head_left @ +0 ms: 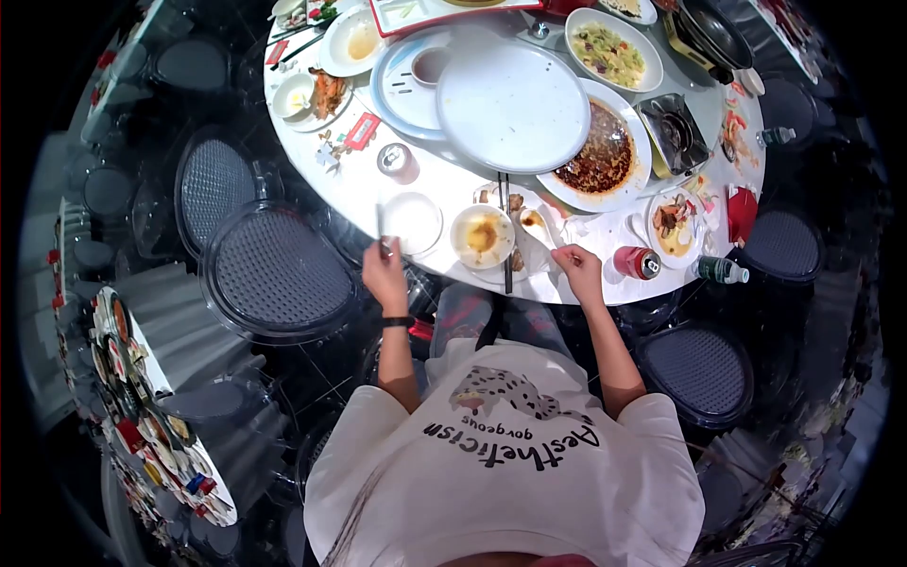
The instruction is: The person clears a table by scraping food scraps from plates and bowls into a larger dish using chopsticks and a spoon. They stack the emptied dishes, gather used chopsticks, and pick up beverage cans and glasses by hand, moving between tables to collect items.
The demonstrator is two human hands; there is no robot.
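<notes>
At the table's near edge my left hand (385, 274) is closed, with a thin greyish, dark-ended thing (382, 227) rising from its fingers; I cannot tell what it is. Just right of that lies a round white plate (413, 224). My right hand (578, 272) pinches the handle end of a white spoon (535, 225), whose bowl has brown sauce in it. The spoon reaches over a plate of food scraps (491, 275). On that plate sit a bowl with yellowish remains (482, 236) and a pair of dark chopsticks (508, 255).
A soda can (637, 263) and a water bottle (722, 270) stand to the right, near a plate of leftovers (674, 230). Farther in are another can (395, 161), a large white oval platter (515, 104), a dish of dark red sauce (605, 151) and a portable stove (671, 132). Chairs (279, 269) surround the table.
</notes>
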